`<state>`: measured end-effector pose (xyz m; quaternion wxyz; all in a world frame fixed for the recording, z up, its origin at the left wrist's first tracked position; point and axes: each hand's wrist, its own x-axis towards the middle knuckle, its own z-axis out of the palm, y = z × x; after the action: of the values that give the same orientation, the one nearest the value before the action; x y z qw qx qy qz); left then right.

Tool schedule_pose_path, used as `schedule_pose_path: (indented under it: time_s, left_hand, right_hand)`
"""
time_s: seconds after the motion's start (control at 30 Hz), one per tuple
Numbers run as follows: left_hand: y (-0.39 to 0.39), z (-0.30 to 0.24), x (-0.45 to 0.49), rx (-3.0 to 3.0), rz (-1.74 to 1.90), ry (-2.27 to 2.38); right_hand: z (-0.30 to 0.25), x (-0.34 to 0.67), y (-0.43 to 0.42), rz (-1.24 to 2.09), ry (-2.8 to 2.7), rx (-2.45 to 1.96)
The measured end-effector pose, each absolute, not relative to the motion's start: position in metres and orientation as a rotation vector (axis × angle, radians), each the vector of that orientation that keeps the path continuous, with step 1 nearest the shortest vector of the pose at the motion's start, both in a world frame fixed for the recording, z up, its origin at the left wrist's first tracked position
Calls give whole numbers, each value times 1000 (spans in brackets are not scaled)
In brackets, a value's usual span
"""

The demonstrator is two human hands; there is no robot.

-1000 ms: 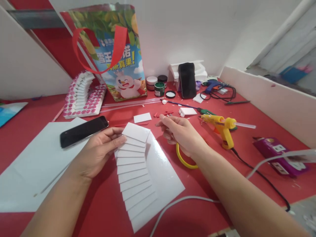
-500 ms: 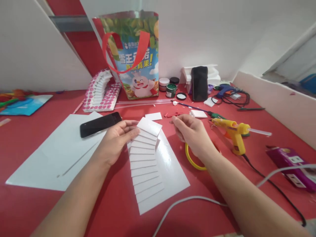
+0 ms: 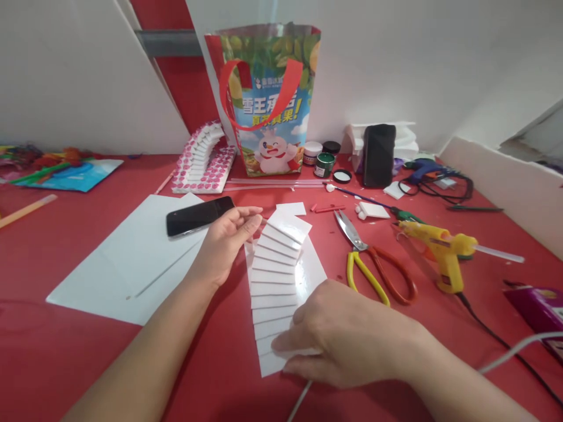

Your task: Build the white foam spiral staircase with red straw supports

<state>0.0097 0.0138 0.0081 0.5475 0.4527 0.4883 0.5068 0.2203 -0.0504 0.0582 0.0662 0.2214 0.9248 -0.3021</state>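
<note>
A curved, overlapping row of white foam-board cards (image 3: pixel 273 287) lies stepped down the middle, with a shiny white sheet (image 3: pixel 314 266) beneath it. At its far left edge, my left hand (image 3: pixel 229 237) has thumb and fingertips closed on the topmost card's corner. My right hand (image 3: pixel 347 334) reaches over the near end, forefinger across the last cards and thumb at their lower edge; its other fingers are curled under and partly hidden. Right of the row lie scissors (image 3: pixel 363 249) with one yellow and one red handle, blades partly open.
A black phone (image 3: pixel 200 215) rests on white paper (image 3: pixel 109 266) at left. A yellow glue gun (image 3: pixel 440 249) with a cord lies at right. Behind stand a printed bag (image 3: pixel 268 105), paint jars (image 3: pixel 324 165) and an upright phone (image 3: pixel 379 155). A white cable (image 3: pixel 519 346) crosses the near right.
My right hand has moved from above the scissors down and left onto the near end of the card row, uncovering the scissors. The view has turned slightly left.
</note>
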Motion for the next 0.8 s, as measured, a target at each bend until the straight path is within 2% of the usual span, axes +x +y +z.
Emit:
schedule_pose_path:
  time_s: [0.8]
  left_hand:
    - [12, 9, 13, 1052, 1236, 1152]
  right_hand:
    - [62, 225, -45, -818, 2838, 899]
